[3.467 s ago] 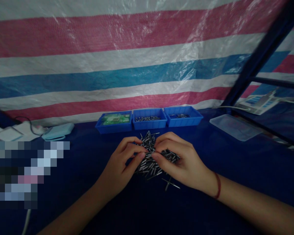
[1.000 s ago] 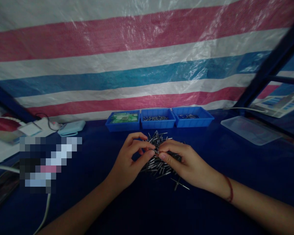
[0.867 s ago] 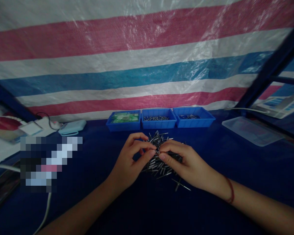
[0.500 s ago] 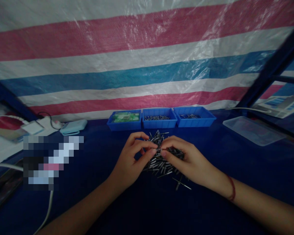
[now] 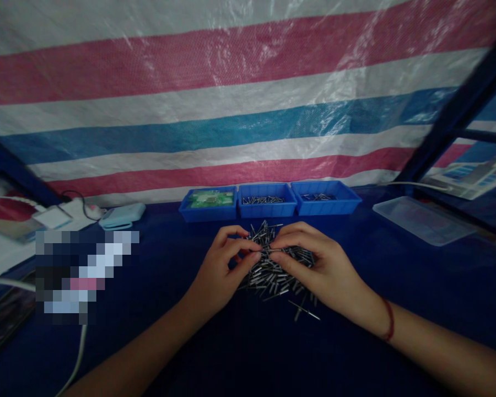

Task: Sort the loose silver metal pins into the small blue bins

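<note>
A loose pile of thin silvery blind rivets (image 5: 278, 278) lies on the dark blue table. Above its middle, my left hand (image 5: 225, 267) pinches with thumb and forefinger, its other fingers curled. My right hand (image 5: 320, 259) faces it in a similar pinch, a dark red band around the wrist. Between the two sets of fingertips a slim metal rivet (image 5: 266, 251) shows, small and mostly covered by the fingers. In front of the pile, a couple of stray rivets (image 5: 310, 313) lie crossed near my right hand.
Behind the pile stand three blue bins: the left bin (image 5: 184, 210) holds green packets, the middle bin (image 5: 268, 210) and right bin (image 5: 330, 208) hold metal pieces. A clear plastic lid (image 5: 424, 220) lies right. Leftward are a light blue case (image 5: 122, 216) and a white cable (image 5: 80, 353).
My fingertips are slightly farther apart, and the back of my right hand has risen a little. Both hands stay over the pile. The whole view has shifted slightly.
</note>
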Motion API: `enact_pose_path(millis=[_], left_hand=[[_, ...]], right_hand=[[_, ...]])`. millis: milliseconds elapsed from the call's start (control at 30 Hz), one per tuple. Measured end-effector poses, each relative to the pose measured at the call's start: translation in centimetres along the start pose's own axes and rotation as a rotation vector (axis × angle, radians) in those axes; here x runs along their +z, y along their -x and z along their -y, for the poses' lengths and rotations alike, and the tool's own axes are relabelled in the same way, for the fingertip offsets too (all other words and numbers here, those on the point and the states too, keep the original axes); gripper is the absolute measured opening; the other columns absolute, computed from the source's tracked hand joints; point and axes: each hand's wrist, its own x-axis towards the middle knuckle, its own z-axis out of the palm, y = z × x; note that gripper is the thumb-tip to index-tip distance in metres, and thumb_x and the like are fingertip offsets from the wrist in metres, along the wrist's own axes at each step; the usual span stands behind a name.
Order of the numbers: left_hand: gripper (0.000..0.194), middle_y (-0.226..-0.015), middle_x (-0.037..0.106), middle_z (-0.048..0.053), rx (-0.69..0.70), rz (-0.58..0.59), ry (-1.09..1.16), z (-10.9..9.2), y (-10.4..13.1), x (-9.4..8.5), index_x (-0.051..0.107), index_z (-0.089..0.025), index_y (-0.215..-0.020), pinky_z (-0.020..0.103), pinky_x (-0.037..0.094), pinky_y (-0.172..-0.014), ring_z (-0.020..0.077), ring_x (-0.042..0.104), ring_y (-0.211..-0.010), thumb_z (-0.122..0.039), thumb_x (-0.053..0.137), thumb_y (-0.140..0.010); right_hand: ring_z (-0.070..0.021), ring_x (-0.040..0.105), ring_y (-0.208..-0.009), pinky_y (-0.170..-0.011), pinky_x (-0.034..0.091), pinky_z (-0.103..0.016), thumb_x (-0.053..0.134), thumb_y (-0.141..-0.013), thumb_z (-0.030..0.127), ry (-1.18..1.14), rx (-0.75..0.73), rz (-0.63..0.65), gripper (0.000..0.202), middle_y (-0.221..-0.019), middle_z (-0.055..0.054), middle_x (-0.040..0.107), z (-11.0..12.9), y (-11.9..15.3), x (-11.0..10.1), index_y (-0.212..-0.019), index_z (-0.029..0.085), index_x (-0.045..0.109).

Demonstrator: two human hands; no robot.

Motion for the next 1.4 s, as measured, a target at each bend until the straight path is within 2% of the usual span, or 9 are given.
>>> enact_pose_path(millis=[233,367,567,633,700,833,967,1133,1400], left_hand=[[0.015,-0.11,0.048,0.004,0.03,0.061,-0.04,-0.5,-0.1,-0.4,0.062,-0.023,-0.09,0.032,0.052,-0.078,0.0157,0.058,-0.093,-0.025,0.048,-0.09],[0.023,-0.107,0.052,0.005,-0.031,-0.02,0.034,-0.6,0.0,-0.2,0.05,-0.024,-0.112,0.031,0.053,-0.074,0.0152,0.058,-0.088,-0.027,0.047,-0.089],[0.044,-0.109,0.052,0.008,-0.159,-0.008,0.109,0.1,0.1,0.6,0.033,-0.022,-0.129,0.03,0.053,-0.067,0.0159,0.058,-0.084,-0.031,0.047,-0.088],[0.042,-0.109,0.052,0.008,-0.152,0.024,0.079,0.3,0.1,0.7,0.035,-0.023,-0.127,0.033,0.052,-0.073,0.0165,0.057,-0.086,-0.031,0.047,-0.088],[0.039,-0.11,0.052,0.007,-0.117,0.034,-0.003,0.4,0.1,0.7,0.037,-0.024,-0.126,0.037,0.049,-0.08,0.0183,0.056,-0.092,-0.03,0.047,-0.088],[0.027,-0.111,0.052,0.006,-0.063,0.009,-0.231,0.9,-0.3,-0.2,0.05,-0.023,-0.113,0.046,0.041,-0.091,0.0233,0.049,-0.107,-0.021,0.047,-0.087],[0.021,-0.107,0.051,0.005,-0.021,0.16,-0.34,2.0,-0.7,-1.7,0.06,-0.02,-0.088,0.047,0.038,-0.093,0.0237,0.048,-0.104,-0.008,0.046,-0.079],[0.009,-0.111,0.049,0.006,0.034,0.325,-0.329,2.5,-0.9,-2.8,0.062,-0.02,-0.086,0.043,0.039,-0.093,0.0221,0.049,-0.103,-0.023,0.054,-0.083],[0.011,-0.111,0.052,0.006,0.067,0.368,-0.441,2.8,-0.7,-2.6,0.063,-0.019,-0.085,0.041,0.042,-0.091,0.0218,0.051,-0.101,-0.027,0.055,-0.084]], right_hand=[[-0.0186,0.058,-0.091,-0.078,0.047,-0.037,0.059,-0.084,0.025,0.159,-0.083,0.037,0.005,-0.094,-0.005,0.059,0.4,-0.1,-0.3,-0.082,0.021,0.061],[-0.0195,0.057,-0.096,-0.081,0.047,-0.037,0.054,-0.086,0.024,0.255,-0.093,0.071,0.009,-0.098,-0.007,0.058,0.0,-0.7,-1.2,-0.082,0.019,0.061],[-0.0208,0.057,-0.09,-0.083,0.045,-0.038,0.055,-0.085,0.028,0.588,-0.077,-0.495,0.012,-0.091,-0.007,0.057,-4.9,-3.6,-5.1,-0.082,0.019,0.062],[-0.0227,0.057,-0.088,-0.08,0.046,-0.039,0.055,-0.084,0.03,0.704,0.011,-0.535,0.016,-0.092,-0.009,0.058,-7.0,-4.4,-6.3,-0.084,0.017,0.063],[-0.0284,0.056,-0.094,-0.078,0.045,-0.045,0.056,-0.082,0.033,0.815,0.137,-0.475,0.021,-0.1,-0.013,0.058,-8.8,-4.7,-6.9,-0.09,0.015,0.065],[-0.0324,0.055,-0.097,-0.077,0.045,-0.047,0.058,-0.079,0.032,0.829,0.186,-0.383,0.026,-0.103,-0.016,0.058,-9.7,-3.9,-6.7,-0.095,0.014,0.065],[-0.0248,0.058,-0.089,-0.082,0.046,-0.041,0.055,-0.079,0.028,0.716,0.122,-0.29,0.018,-0.094,-0.011,0.061,-8.0,-3.1,-5.8,-0.09,0.016,0.064],[-0.0196,0.059,-0.079,-0.072,0.05,-0.037,0.054,-0.081,0.025,0.511,0.065,-0.094,0.016,-0.096,-0.009,0.059,-5.2,-2.3,-3.9,-0.092,0.016,0.062],[-0.0192,0.058,-0.094,-0.081,0.05,-0.035,0.052,-0.084,0.022,0.419,-0.028,0.115,0.02,-0.105,-0.009,0.055,-2.5,-1.3,-2.3,-0.102,0.016,0.058]])
